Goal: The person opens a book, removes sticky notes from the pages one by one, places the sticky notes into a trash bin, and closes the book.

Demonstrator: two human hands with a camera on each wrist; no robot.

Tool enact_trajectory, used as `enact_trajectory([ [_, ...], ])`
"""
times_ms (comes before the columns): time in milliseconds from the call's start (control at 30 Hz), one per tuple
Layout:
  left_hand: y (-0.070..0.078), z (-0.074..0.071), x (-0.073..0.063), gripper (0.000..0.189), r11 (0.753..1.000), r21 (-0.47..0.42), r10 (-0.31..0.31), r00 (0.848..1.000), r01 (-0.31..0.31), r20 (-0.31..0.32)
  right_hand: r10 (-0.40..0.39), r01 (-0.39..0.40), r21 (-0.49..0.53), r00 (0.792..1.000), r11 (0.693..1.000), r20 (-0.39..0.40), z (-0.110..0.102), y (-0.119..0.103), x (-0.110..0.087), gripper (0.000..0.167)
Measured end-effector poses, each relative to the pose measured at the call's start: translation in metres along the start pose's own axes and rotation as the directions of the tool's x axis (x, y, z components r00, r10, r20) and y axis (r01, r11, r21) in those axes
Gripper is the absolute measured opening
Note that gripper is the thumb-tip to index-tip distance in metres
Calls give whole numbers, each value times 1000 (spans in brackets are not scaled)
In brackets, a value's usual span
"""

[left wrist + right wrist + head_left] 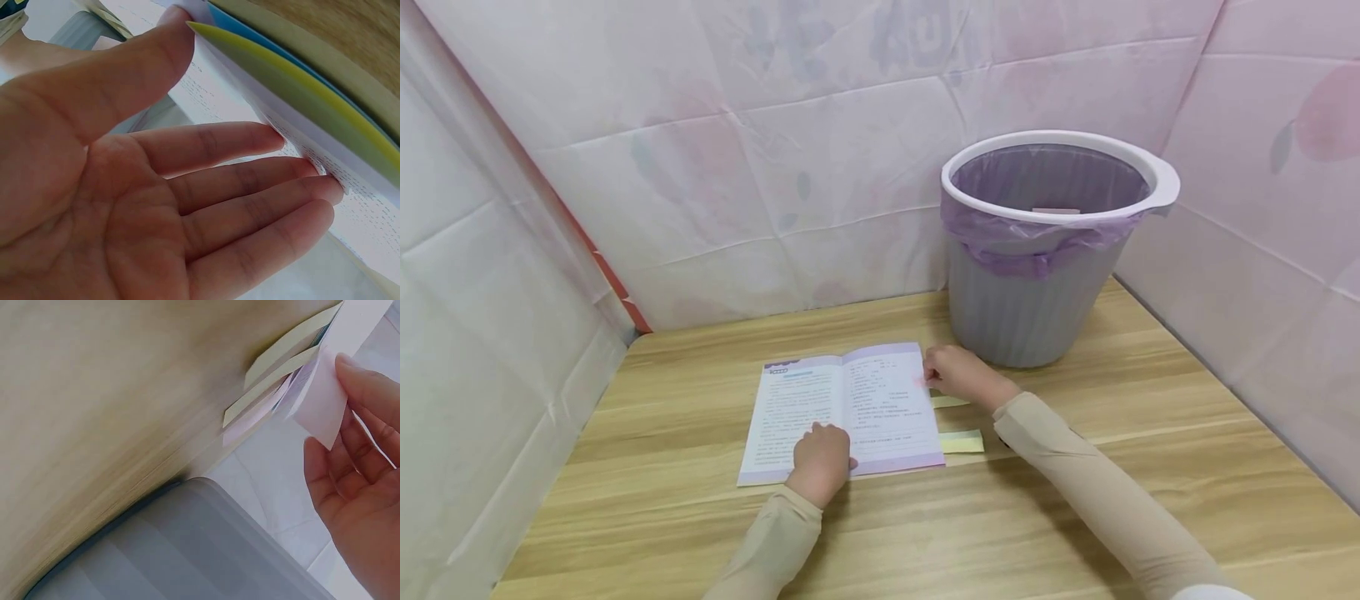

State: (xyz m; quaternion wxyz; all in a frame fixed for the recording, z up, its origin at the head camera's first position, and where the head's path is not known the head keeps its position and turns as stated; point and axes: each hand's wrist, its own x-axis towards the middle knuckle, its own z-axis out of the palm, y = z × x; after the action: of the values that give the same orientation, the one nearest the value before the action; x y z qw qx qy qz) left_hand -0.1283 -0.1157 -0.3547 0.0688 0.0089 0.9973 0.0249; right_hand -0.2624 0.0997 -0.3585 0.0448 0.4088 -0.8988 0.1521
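An open book [880,450] lies on the wooden table. My left hand [822,458] rests its nearly straight fingers on the pages near the lower middle. In the left wrist view, the left thumb [144,69] is at the book's edge, apart from the other fingers. At the book's right edge, my right hand [962,373] pinches a pink sticky note [322,406] between thumb and fingers. Yellow sticky tabs [962,442] stick out from the same side, below that hand. A further pink tab [256,419] shows beside them in the right wrist view.
Behind the right hand stands a grey trash bin [1022,308] with a white rim and a purple liner [1041,254]. A pink slip [1056,211] shows inside it. Pale printed sheeting [760,183] closes off the table's back and sides.
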Motion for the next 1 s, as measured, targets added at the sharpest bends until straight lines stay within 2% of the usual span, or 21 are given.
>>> enact_trajectory([
  [200, 1, -1, -1, 36, 1000, -8, 20, 1000, -20, -14, 16, -15, 48, 1000, 999, -25, -13, -5, -14, 10],
  [267, 1, 1, -2, 35, 1000, -14, 23, 1000, -23, -8, -12, 16, 43, 996, 999, -86, -25, -12, -20, 8],
  [333, 0, 3, -4, 35, 1000, -12, 23, 1000, -23, -2, -84, 91, 22, 975, 996, -207, -44, -20, -27, 10],
  [367, -1, 4, -4, 34, 1000, -11, 20, 1000, -20, 1, -129, 134, -1, 952, 991, -279, -57, -25, -31, 12],
  [400, -2, 5, -5, 35, 1000, -9, 17, 1000, -17, 1, -179, 181, -30, 917, 983, -357, -72, -31, -34, 16],
  [433, -2, 5, -5, 35, 1000, -8, 14, 1000, -15, -3, -231, 224, -67, 870, 972, -436, -88, -35, -37, 18],
  [500, -4, 4, -5, 34, 1000, -2, 14, 1000, -14, -13, -298, 274, -132, 752, 953, -588, -120, -42, -43, 22],
  [533, -4, 4, -5, 35, 1000, -3, 14, 1000, -14, -14, -312, 274, -162, 696, 948, -646, -136, -44, -46, 22],
  [600, -4, 3, -4, 35, 1000, -6, 19, 1000, -19, -16, -317, 251, -203, 599, 946, -735, -165, -44, -51, 22],
  [633, -4, 3, -4, 35, 1000, -6, 23, 1000, -23, -15, -310, 225, -218, 563, 950, -766, -178, -42, -53, 20],
  [667, -4, 3, -3, 36, 1000, -5, 26, 1000, -26, -13, -294, 197, -222, 540, 955, -788, -189, -39, -54, 19],
  [700, -4, 2, -3, 36, 1000, -4, 28, 1000, -28, -11, -282, 162, -231, 528, 959, -801, -200, -35, -56, 18],
  [767, -5, 3, -3, 37, 1000, -2, 25, 1000, -25, -9, -266, 105, -248, 517, 963, -813, -216, -24, -55, 15],
  [800, -5, 3, -3, 38, 1000, 0, 22, 1000, -22, -10, -257, 82, -252, 521, 964, -814, -223, -17, -55, 14],
  [833, -5, 3, -3, 37, 1000, 2, 20, 1000, -20, -11, -246, 58, -256, 535, 965, -808, -229, -11, -54, 14],
  [933, -5, 3, -4, 38, 1000, 10, 21, 1000, -21, -16, -205, 3, -260, 623, 966, -755, -243, 4, -54, 16],
  [1000, -4, 2, -3, 37, 999, 15, 30, 999, -30, -20, -154, -38, -253, 702, 967, -695, -251, 13, -55, 17],
])
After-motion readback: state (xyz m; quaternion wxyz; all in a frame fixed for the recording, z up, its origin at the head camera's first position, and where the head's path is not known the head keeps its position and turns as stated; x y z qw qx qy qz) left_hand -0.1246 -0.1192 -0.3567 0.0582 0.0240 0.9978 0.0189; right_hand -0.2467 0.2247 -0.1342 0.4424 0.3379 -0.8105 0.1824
